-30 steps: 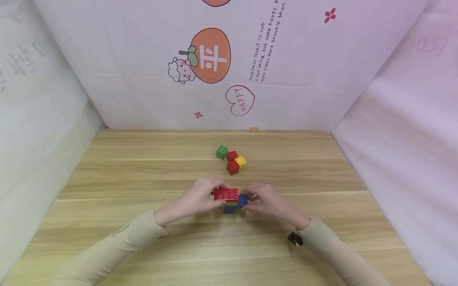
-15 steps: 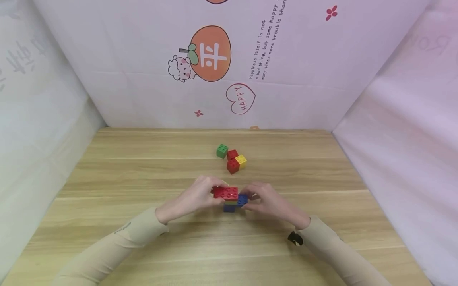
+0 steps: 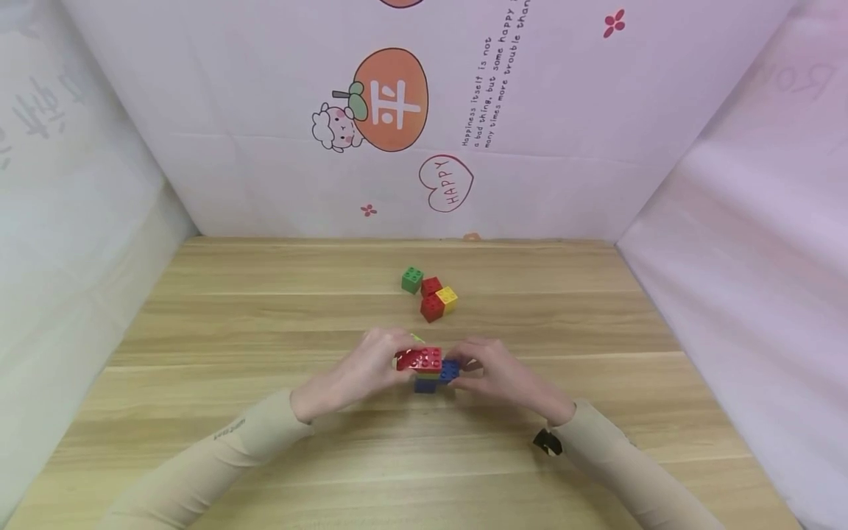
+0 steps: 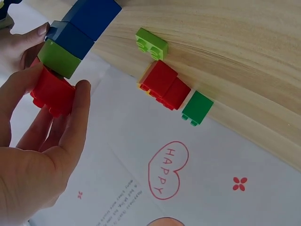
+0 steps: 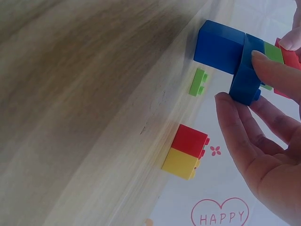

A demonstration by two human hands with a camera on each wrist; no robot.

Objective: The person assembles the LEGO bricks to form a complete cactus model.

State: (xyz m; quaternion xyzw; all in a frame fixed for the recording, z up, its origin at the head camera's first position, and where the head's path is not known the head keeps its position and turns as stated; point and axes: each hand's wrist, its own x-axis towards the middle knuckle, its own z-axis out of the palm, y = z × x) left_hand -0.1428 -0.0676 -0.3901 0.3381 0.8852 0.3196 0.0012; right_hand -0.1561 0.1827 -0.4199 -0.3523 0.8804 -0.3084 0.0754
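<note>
1. We see the left hand (image 3: 367, 368) pinching a red toy brick (image 3: 429, 359) at the top of a stack.
2. Our right hand (image 3: 497, 374) grasps a shallow blue brick (image 3: 449, 370) jutting toward it.
3. Between the two grips, a lime-green brick (image 4: 59, 57) sits under the red one; a taller blue brick (image 4: 93, 19) forms the bottom.
4. Just beyond the left grip, we find a thin lime piece (image 5: 198, 82).
5. Farther beyond both grips, we see two red cubes (image 3: 432, 308), a yellow cube (image 3: 447, 296) and a green cube (image 3: 412, 280) on the wood-grain table (image 3: 265, 309).

glossy red plastic brick (image 3: 427, 359), smooth blue plastic bricks (image 5: 219, 45), wood-grained tabletop (image 3: 371, 471), matt cloth-like backdrop (image 3: 265, 184), matt cloth sleeves (image 3: 265, 434)
</note>
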